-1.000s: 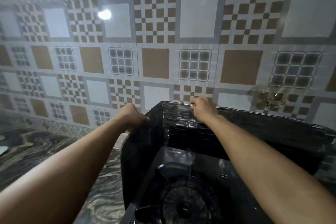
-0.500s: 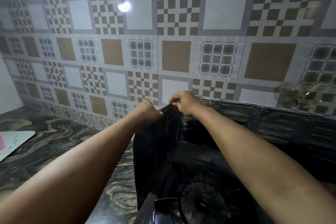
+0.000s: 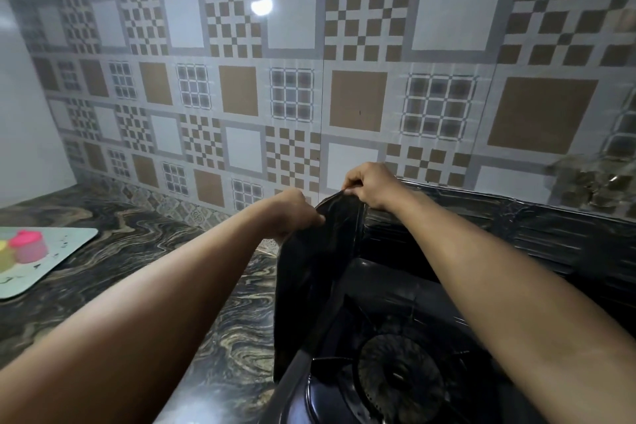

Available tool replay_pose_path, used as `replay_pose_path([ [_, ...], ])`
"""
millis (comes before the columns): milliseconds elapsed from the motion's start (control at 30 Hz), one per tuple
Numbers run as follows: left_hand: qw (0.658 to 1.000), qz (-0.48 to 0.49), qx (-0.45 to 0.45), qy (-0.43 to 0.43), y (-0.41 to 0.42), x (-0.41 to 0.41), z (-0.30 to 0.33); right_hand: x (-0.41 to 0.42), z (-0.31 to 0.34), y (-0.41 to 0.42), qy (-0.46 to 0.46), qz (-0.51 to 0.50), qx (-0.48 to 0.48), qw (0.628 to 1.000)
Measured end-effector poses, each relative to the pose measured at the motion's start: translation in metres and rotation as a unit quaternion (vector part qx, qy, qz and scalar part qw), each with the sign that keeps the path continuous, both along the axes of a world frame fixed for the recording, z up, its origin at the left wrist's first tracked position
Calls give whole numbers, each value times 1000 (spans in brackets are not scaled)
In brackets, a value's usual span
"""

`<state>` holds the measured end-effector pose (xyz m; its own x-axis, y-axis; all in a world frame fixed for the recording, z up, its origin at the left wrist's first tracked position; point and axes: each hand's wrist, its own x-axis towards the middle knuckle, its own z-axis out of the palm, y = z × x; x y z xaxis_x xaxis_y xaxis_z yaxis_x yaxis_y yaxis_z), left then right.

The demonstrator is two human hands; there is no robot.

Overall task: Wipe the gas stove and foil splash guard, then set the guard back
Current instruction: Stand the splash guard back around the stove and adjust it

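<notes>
Both my arms reach forward and slightly inward, forearms bare, meeting at the upper corner of the foil splash guard [image 3: 309, 272]. My right hand [image 3: 373, 184] is knuckles-up, fingers curled over, and pinches the guard's top edge right at the corner where the side panel meets the back panel. My left hand [image 3: 292, 213] sits just below and to the left of it, fingers curled round the outer edge of the side panel — the fingertips themselves are hidden behind the foil, so I can only say the hand grips it, not how far the fingers wrap.

The guard looks dark and glossy here. Its side panel hangs upright along the left of the gas stove [image 3: 395, 320], a little bowed, while the back panel runs off to the right along the tiled wall [image 3: 344, 62], standing against it. The stove is below my right forearm, with one round burner [image 3: 399, 375] showing near the bottom of the view.

The marbled surface [image 3: 137, 272] spreads to the left of the stove. Well apart from the guard, at the left edge, lies a pale board [image 3: 65, 248] carrying a small pink container [image 3: 29, 246] — a yellowish one [image 3: 5, 258] touches it, mostly cut off by the frame.
</notes>
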<state>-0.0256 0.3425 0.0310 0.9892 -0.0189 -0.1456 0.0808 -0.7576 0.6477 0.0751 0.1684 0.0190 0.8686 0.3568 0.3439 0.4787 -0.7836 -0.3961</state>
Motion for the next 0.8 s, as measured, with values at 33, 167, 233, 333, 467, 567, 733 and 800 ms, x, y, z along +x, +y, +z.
replay_pose_path([
  [33,999,-11,22,23,2,-5,2,-1,0,0,-1,-3,-3,1000],
  [167,997,-17,53,46,11,-17,2,-4,-1,0,-14,-11,-24,1000],
  [233,998,-9,42,36,13,-20,0,-5,1,3,-9,-15,-29,999],
  [333,998,-14,1,55,14,-27,-2,-6,5,6,6,-13,-30,999],
  [467,997,-16,-10,76,23,-36,-7,-13,4,8,17,-23,-35,999],
  [567,998,2,-36,56,30,-37,-14,-20,1,0,11,-35,5,999],
  [733,997,17,-70,36,26,-43,-16,-27,1,-42,-29,-165,-5,986],
  [800,996,8,-82,42,22,-47,-16,-31,-3,-63,-16,-206,-30,978],
])
